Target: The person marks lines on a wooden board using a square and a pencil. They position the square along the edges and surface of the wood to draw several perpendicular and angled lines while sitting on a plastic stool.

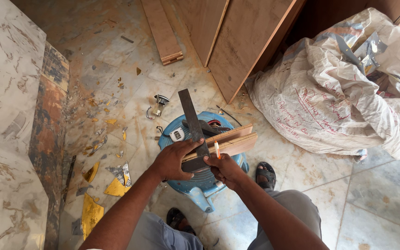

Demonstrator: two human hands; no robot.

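Note:
My left hand [174,159] presses the stock of a dark metal try square [190,115] against the near edge of a stack of wooden strips [234,139]. The square's blade sticks up and away across the wood. My right hand [225,169] grips a red and white pencil [217,149] with its tip at the wood beside the blade. The strips lie on a blue plastic stool [200,183] between my knees.
A white tape measure [177,134] rests on the stool. Yellow and grey scraps [103,185] litter the tiled floor at left, beside a marble step [5,115]. Plywood boards [237,41] lean ahead. A large white sack [339,97] lies at right. My sandalled feet [265,172] flank the stool.

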